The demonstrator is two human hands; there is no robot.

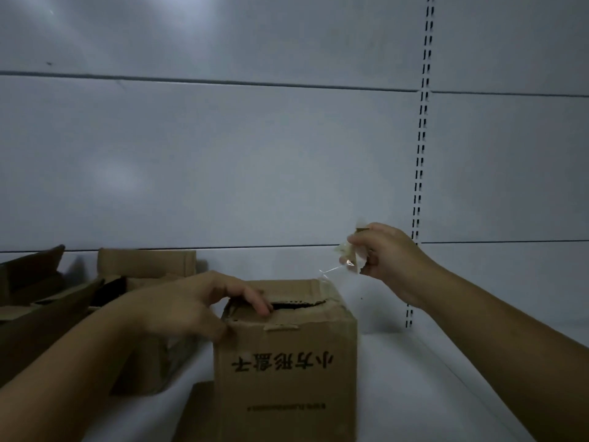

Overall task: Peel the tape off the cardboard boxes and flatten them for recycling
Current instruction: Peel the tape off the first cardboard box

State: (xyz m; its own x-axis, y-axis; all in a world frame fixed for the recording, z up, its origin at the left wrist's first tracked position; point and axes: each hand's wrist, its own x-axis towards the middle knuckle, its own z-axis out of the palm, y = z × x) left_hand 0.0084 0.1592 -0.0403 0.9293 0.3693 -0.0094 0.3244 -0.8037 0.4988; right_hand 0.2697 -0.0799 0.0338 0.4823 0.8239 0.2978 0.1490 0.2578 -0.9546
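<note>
A brown cardboard box (287,371) with upside-down black characters on its front stands on the white shelf in front of me. Its top flaps are parted by a dark slit. My left hand (197,304) grips the box's top left corner, fingers over the flap and thumb on the side. Up and to the right of the box, my right hand (385,256) pinches a crumpled wad of clear tape (350,253). A thin strand of that tape still runs down to the box's top right corner.
Several opened and flattened cardboard boxes (57,298) lie at the left, one (146,266) standing against the white back panel. Another cardboard piece (197,409) lies under the box. A slotted shelf upright (420,154) runs down the wall at right.
</note>
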